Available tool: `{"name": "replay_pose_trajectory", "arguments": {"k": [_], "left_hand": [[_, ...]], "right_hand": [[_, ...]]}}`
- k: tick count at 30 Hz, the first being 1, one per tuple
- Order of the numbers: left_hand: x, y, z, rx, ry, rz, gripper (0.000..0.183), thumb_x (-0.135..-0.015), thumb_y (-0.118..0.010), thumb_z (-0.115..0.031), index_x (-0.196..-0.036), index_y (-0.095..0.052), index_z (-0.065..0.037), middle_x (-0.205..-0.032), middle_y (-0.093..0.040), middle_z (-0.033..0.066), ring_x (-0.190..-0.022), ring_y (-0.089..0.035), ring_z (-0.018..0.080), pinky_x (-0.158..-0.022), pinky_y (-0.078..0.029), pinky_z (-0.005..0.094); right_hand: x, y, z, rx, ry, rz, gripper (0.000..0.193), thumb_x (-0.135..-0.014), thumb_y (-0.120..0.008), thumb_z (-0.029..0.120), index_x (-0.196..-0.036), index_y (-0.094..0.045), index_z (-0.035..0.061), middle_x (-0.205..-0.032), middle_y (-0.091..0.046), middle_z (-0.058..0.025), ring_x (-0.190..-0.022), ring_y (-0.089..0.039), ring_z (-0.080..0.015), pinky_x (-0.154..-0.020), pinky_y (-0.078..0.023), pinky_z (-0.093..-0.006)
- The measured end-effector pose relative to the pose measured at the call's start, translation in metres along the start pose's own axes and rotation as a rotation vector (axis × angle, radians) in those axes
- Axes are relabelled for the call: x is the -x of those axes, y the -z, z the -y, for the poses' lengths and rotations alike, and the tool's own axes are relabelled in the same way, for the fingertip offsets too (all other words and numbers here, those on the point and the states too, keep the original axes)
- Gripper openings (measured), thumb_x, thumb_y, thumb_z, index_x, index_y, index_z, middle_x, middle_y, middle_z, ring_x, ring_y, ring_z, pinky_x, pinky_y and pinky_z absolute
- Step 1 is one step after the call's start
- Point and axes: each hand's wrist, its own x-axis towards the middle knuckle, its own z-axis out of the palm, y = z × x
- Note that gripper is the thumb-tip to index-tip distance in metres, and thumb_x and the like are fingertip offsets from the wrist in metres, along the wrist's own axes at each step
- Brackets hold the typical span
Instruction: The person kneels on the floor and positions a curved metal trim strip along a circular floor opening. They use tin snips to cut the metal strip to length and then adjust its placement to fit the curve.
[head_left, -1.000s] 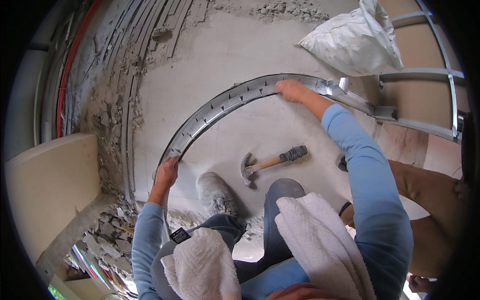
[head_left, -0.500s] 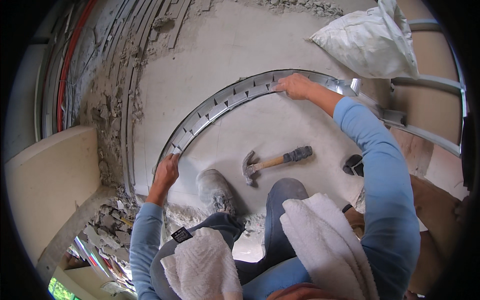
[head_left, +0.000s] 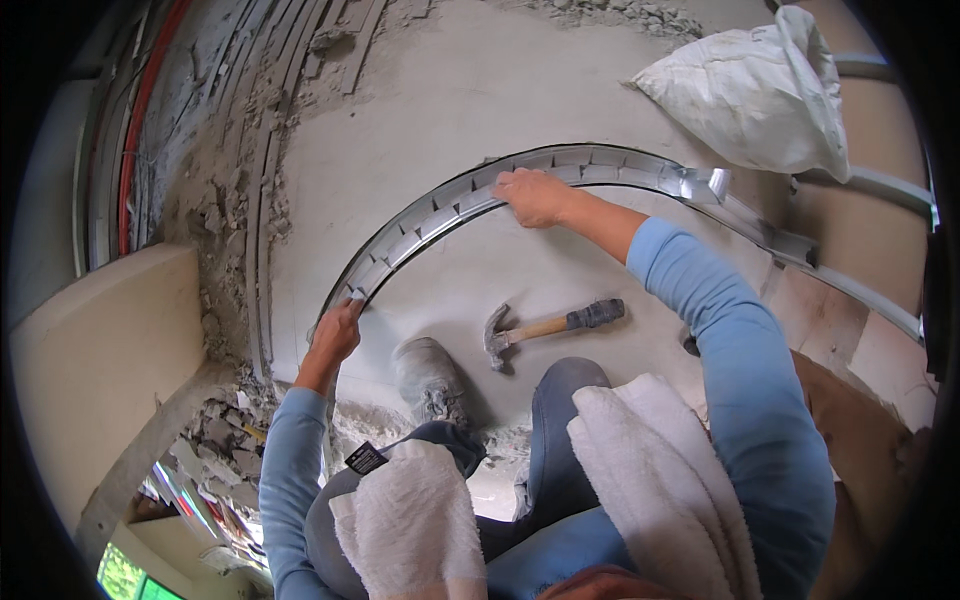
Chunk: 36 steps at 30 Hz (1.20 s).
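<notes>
Where the metal track (head_left: 430,218) curves, a hammer (head_left: 545,327) lies inside.

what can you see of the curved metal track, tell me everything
The track is a silvery, metal-looking channel bent in a wide arc, apparently lying on the pale floor. Dark, wedge-like gaps recur along it, and a shiny bent flap shows at its right end. The left hand grips it toward its left end; the right hand touches its inner edge near mid-arc.
</notes>
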Motion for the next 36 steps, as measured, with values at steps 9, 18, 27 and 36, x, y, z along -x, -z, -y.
{"name": "replay_pose_trajectory", "arguments": {"k": [9, 18, 27, 36], "left_hand": [[0.006, -0.001, -0.005, -0.025, 0.047, -0.026, 0.032, -0.089, -0.047, 0.001, -0.116, -0.065, -0.001, -0.101, -0.065, 0.0218, -0.093, -0.064, 0.0442, -0.081, -0.053, 0.0499], [-0.082, -0.002, -0.089, 0.166, -0.075, -0.343, 0.056, -0.08, -0.079, -0.021, -0.128, -0.06, 0.001, -0.12, -0.061, 0.0226, -0.11, -0.06, 0.0423, -0.096, -0.051, 0.0478], [-0.118, -0.019, -0.113, 0.004, -0.089, -0.145, 0.069, -0.076, -0.085, -0.043, -0.126, -0.064, 0.001, -0.125, -0.061, 0.0223, -0.115, -0.058, 0.042, -0.095, -0.051, 0.0493], [-0.135, 0.009, -0.13, -0.043, -0.127, 0.064, 0.069, -0.073, -0.088, -0.041, -0.122, -0.066, 0.003, -0.116, -0.064, 0.0235, -0.101, -0.064, 0.0425, -0.087, -0.053, 0.0487]], "right_hand": [[-0.023, -0.016, 0.046, 0.04, -0.076, -0.004, 0.036, -0.085, -0.059, 0.003, -0.118, -0.07, 0.0102, -0.125, -0.06, -0.0107, -0.117, -0.058, -0.033, -0.098, -0.054, -0.046], [-0.032, -0.016, 0.054, 0.072, -0.105, 0.002, 0.032, -0.084, -0.058, 0.003, -0.114, -0.071, 0.0094, -0.121, -0.061, -0.0111, -0.116, -0.058, -0.0328, -0.098, -0.053, -0.0455], [-0.022, -0.031, 0.057, 0.07, -0.152, -0.097, 0.032, -0.085, -0.061, 0.01, -0.115, -0.07, 0.0099, -0.121, -0.062, -0.0134, -0.117, -0.058, -0.0358, -0.095, -0.052, -0.0499], [0.034, -0.061, 0.023, -0.504, -0.466, -0.878, 0.037, -0.078, -0.068, 0.013, -0.115, -0.068, 0.0092, -0.122, -0.062, -0.0138, -0.12, -0.055, -0.0358, -0.101, -0.046, -0.0487]]}}
